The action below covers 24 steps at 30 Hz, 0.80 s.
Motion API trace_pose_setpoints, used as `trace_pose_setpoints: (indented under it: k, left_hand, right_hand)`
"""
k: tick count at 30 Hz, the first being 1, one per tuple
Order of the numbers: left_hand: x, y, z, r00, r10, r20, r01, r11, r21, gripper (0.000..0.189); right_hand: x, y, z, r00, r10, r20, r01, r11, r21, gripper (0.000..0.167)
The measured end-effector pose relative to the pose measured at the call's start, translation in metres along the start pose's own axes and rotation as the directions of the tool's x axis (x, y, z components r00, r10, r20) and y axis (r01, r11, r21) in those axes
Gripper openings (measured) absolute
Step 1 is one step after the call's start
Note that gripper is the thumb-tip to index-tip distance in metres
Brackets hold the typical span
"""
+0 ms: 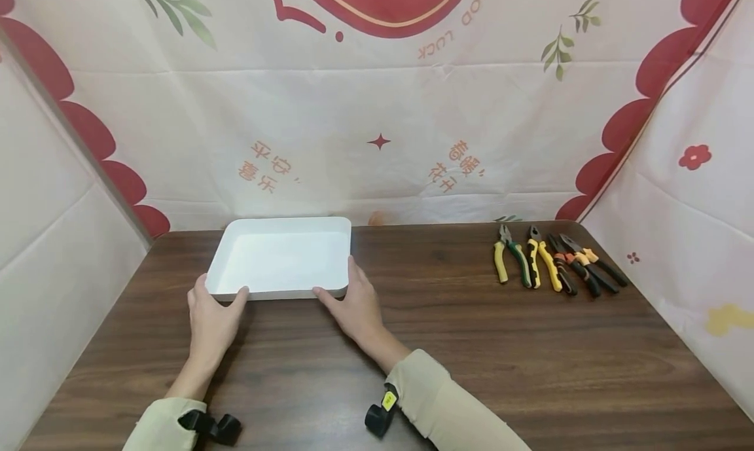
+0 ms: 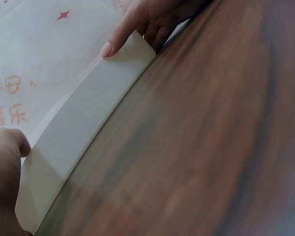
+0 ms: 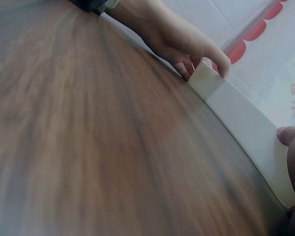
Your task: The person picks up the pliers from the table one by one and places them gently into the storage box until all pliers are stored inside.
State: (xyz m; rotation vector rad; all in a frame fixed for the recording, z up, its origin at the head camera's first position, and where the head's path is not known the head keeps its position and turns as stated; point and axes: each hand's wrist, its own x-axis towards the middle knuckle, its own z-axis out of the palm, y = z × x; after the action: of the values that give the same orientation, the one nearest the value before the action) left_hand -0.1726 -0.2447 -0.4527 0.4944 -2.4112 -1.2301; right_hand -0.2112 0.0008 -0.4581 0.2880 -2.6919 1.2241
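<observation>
A white rectangular tray (image 1: 281,258) rests on the wooden table near its back edge, with nothing inside. At its near left corner my left hand (image 1: 213,320) grips it, thumb on the front rim and fingers along the side. My right hand (image 1: 356,307) holds the near right corner in the same way. In the left wrist view the tray's front wall (image 2: 83,113) stands upright on the tabletop, my left thumb (image 2: 17,140) at its rim. The right wrist view has the right thumb (image 3: 287,135) against that same wall.
Several pliers lie in a row at the back right of the table (image 1: 471,346): a green-handled pair (image 1: 514,254), a yellow-and-black pair (image 1: 543,258), and others with orange and black handles (image 1: 580,264). Printed cloth (image 1: 353,110) walls in the back and both sides.
</observation>
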Motion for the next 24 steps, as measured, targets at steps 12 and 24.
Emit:
trace_pose_setpoints:
  k: [12,24]
  left_hand:
    - [-0.006,0.019,0.023,0.998,0.009,0.067,-0.008,1.0,-0.023,0.084]
    - [-0.015,0.033,0.048,0.995,0.035,0.094,-0.027,0.997,-0.078,0.087]
  right_hand:
    - [-0.002,0.023,-0.022,0.995,-0.032,-0.097,0.031,0.999,-0.02,0.096]
    - [-0.002,0.048,-0.049,0.991,-0.036,-0.127,0.033,0.999,-0.023,0.097]
